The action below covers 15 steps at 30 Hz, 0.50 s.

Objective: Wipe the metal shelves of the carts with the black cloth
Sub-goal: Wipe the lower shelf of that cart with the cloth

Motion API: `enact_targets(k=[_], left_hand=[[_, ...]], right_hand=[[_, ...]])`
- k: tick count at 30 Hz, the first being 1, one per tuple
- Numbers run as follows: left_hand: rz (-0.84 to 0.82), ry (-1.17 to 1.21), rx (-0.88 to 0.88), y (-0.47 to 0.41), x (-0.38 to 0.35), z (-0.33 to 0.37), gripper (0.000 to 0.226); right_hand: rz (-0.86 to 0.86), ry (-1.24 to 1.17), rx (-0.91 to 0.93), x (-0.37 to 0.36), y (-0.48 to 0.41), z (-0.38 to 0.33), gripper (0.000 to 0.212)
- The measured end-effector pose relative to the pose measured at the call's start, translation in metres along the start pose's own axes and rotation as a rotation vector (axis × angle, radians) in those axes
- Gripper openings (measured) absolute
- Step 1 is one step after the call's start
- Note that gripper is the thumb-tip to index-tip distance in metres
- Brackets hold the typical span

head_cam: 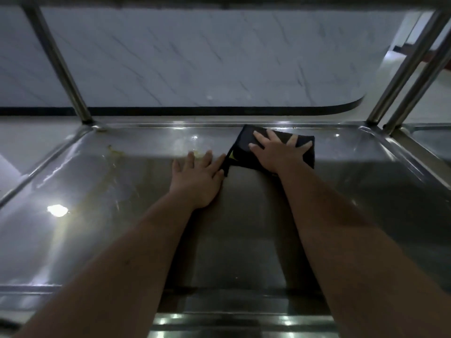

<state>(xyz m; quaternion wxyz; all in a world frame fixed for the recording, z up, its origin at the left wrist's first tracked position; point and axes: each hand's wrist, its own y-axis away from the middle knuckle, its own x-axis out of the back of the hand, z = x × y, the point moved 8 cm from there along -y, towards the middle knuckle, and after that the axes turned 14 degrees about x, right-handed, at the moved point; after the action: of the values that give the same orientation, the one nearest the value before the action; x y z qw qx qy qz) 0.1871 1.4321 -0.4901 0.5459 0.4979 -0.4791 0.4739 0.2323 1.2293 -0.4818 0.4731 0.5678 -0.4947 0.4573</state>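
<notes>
Both grips released: right hand (280, 152) flat on black cloth (242, 140), left hand (195, 181) flat on shelf (244, 228). Press evenly, sweep toward stain (112, 152), centre-left.

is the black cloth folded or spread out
Folded, it seems: the black cloth lies as a compact rectangle with a layered left edge, pressed onto the metal shelf by the flat right hand.

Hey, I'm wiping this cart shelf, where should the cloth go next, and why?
Probably slide the black cloth leftward under your flat right hand, past where the left hand rests on the metal shelf. Yellowish smears show on the shelf's left part, and the cloth sits right of them.
</notes>
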Motion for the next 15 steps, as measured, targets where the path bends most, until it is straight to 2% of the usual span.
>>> enact_targets(k=[5,13,15], left_hand=[[-0.012,0.005,0.015,-0.005,0.003,-0.004,0.053],[0.004,0.030,0.012,-0.002,0.002,-0.004,0.053],[0.004,0.037,0.005,0.000,0.002,-0.003,0.053]], right_hand=[[-0.051,0.001,0.058,-0.006,0.024,-0.008,0.060],[-0.188,-0.015,0.313,-0.027,0.219,-0.061,0.062],[-0.205,-0.003,0.338,-0.027,0.232,-0.063,0.060]])
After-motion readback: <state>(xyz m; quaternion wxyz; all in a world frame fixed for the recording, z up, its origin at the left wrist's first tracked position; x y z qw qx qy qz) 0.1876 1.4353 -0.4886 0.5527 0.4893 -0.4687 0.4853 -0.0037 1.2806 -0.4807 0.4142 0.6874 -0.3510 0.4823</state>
